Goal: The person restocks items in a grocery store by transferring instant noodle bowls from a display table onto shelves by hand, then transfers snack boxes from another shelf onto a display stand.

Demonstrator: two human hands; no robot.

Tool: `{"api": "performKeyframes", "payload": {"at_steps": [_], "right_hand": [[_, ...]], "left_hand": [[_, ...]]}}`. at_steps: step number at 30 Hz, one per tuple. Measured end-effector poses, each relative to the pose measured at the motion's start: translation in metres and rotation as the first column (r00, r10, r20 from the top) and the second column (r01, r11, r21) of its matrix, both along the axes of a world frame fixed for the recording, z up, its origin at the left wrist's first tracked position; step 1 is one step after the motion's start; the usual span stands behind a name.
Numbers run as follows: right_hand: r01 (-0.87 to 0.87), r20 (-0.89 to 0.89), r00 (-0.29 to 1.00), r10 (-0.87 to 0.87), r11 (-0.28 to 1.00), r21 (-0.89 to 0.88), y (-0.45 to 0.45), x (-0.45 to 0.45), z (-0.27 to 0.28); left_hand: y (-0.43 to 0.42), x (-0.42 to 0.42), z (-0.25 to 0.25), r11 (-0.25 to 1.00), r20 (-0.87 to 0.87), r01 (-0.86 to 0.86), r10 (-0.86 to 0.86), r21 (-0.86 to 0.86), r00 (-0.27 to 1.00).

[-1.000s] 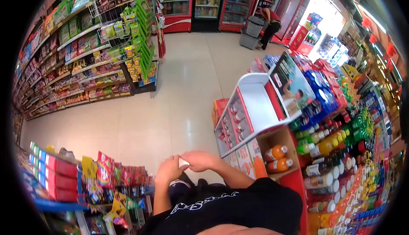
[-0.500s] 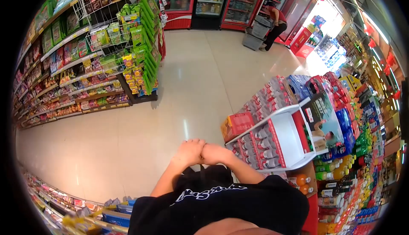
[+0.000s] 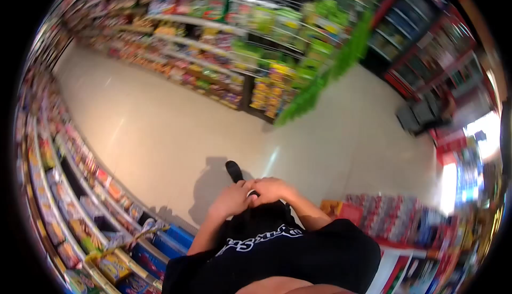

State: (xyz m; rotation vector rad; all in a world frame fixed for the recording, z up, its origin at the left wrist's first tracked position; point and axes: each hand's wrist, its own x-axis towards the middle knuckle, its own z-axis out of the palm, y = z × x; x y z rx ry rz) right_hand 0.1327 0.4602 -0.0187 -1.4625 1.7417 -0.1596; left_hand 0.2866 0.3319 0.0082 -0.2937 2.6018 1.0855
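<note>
My left hand (image 3: 232, 200) and my right hand (image 3: 270, 190) meet in front of my black shirt (image 3: 277, 251), their fingers curled together. Between them shows a small white and dark thing (image 3: 253, 193), too small to name; which hand grips it is hard to tell. Below the hands is dark clothing, and one black shoe (image 3: 233, 171) shows on the floor just beyond them.
Snack shelves (image 3: 197, 22) run across the far side, with green packets (image 3: 325, 75) at their end. Another shelf (image 3: 101, 214) curves along the left. Bottle packs (image 3: 384, 216) stand at the right. A person (image 3: 445, 104) bends by grey bins (image 3: 418, 115) near the fridges (image 3: 432, 48).
The view has swung left, so the snack shelves, fridges and person sit further right. My hands remain together, and the small white and dark thing now shows between them.
</note>
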Motion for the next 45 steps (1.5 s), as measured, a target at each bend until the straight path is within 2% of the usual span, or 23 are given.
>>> {"api": "performKeyframes", "payload": {"at_steps": [1, 3, 6, 7, 10, 12, 13, 16, 18, 21, 24, 25, 28, 30, 32, 35, 36, 38, 39, 41, 42, 43, 45], "right_hand": [[-0.118, -0.011, 0.993, 0.118, 0.993, 0.016, -0.034, -0.022, -0.008], [-0.071, -0.121, 0.99, 0.075, 0.997, 0.042, -0.107, -0.046, -0.008], [-0.219, -0.153, 0.964, 0.216, 0.976, -0.007, -0.221, -0.084, 0.011], [-0.252, -0.146, 0.962, 0.229, 0.953, -0.165, -0.256, -0.092, 0.008], [-0.341, -0.14, 0.939, 0.315, 0.908, -0.242, -0.356, -0.101, 0.034], [-0.424, -0.186, 0.902, 0.39, 0.882, -0.207, -0.414, -0.097, 0.058], [-0.438, -0.119, 0.899, 0.421, 0.857, -0.272, -0.44, -0.095, 0.058], [-0.494, 0.009, 0.835, 0.55, 0.755, -0.432, -0.509, -0.073, 0.037], [-0.57, -0.017, 0.765, 0.644, 0.665, -0.481, -0.552, -0.056, 0.003], [-0.747, 0.037, 0.664, 0.746, 0.663, 0.036, -0.62, -0.021, 0.024], [-0.802, 0.059, 0.593, 0.803, 0.583, 0.126, -0.694, -0.001, 0.006], [-0.804, 0.027, 0.593, 0.805, 0.589, 0.083, -0.722, 0.001, 0.008], [-0.765, -0.097, 0.644, 0.759, 0.641, -0.07, -0.808, -0.006, 0.022], [-0.693, -0.184, 0.721, 0.668, 0.697, -0.185, -0.875, 0.001, 0.035], [-0.641, -0.237, 0.767, 0.596, 0.73, -0.237, -0.931, 0.015, 0.055], [-0.573, -0.188, 0.819, 0.542, 0.768, -0.286, -0.99, 0.047, 0.064], [-0.587, -0.109, 0.784, 0.611, 0.672, -0.451, -1.01, 0.054, 0.036], [-0.672, -0.041, 0.713, 0.7, 0.665, -0.326, -1.037, 0.079, 0.003], [-0.714, -0.009, 0.674, 0.739, 0.649, -0.263, -1.057, 0.095, -0.005], [-0.833, 0.065, 0.539, 0.84, 0.52, 0.187, -1.099, 0.125, 0.012], [-0.86, 0.075, 0.49, 0.869, 0.466, 0.209, -1.121, 0.132, 0.011], [-0.858, 0.05, 0.502, 0.864, 0.49, 0.152, -1.146, 0.138, 0.007], [-0.848, 0.01, 0.53, 0.848, 0.529, 0.037, -1.199, 0.145, -0.004]], "left_hand": [[-0.028, -0.001, -0.002, 0.998, -0.047, -0.059, 0.058, -0.021, 0.997], [-0.088, 0.006, -0.021, 0.971, -0.072, -0.2, 0.193, -0.128, 0.979], [-0.172, 0.006, 0.009, 0.872, 0.21, -0.313, 0.409, -0.377, 0.888], [-0.199, 0.008, 0.014, 0.832, 0.171, -0.394, 0.486, -0.391, 0.857], [-0.267, 0.018, 0.024, 0.667, 0.023, -0.625, 0.691, -0.406, 0.723], [-0.294, 0.025, 0.028, 0.572, 0.028, -0.695, 0.78, -0.436, 0.625], [-0.309, 0.029, 0.029, 0.516, 0.025, -0.728, 0.823, -0.451, 0.567], [-0.341, 0.053, -0.006, 0.461, 0.035, -0.835, 0.88, -0.302, 0.473], [-0.368, 0.066, -0.031, 0.455, 0.214, -0.84, 0.888, -0.294, 0.406], [-0.424, 0.091, -0.064, 0.443, 0.344, -0.862, 0.871, -0.246, 0.349], [-0.505, 0.115, -0.068, 0.419, 0.38, -0.873, 0.872, -0.25, 0.309], [-0.539, 0.119, -0.059, 0.41, 0.381, -0.873, 0.876, -0.264, 0.296], [-0.646, 0.129, -0.014, 0.458, 0.327, -0.837, 0.873, -0.299, 0.361], [-0.714, 0.141, -0.025, 0.384, 0.041, -0.861, 0.918, -0.332, 0.394], [-0.768, 0.145, -0.001, 0.324, -0.136, -0.852, 0.903, -0.411, 0.409], [-0.826, 0.156, 0.045, 0.326, -0.144, -0.866, 0.904, -0.38, 0.403], [-0.841, 0.165, 0.042, 0.313, -0.206, -0.904, 0.903, -0.29, 0.378], [-0.861, 0.179, 0.024, 0.289, -0.33, -0.951, 0.892, -0.107, 0.309], [-0.872, 0.188, 0.013, 0.284, -0.256, -0.947, 0.914, -0.153, 0.315], [-0.884, 0.205, -0.014, 0.274, -0.097, -0.934, 0.948, -0.231, 0.302], [-0.889, 0.213, -0.028, 0.275, 0.102, -0.917, 0.961, -0.29, 0.256], [-0.894, 0.222, -0.04, 0.29, 0.297, -0.894, 0.936, -0.341, 0.19], [-0.901, 0.242, -0.055, 0.294, 0.476, -0.896, 0.873, -0.334, 0.109]]}}
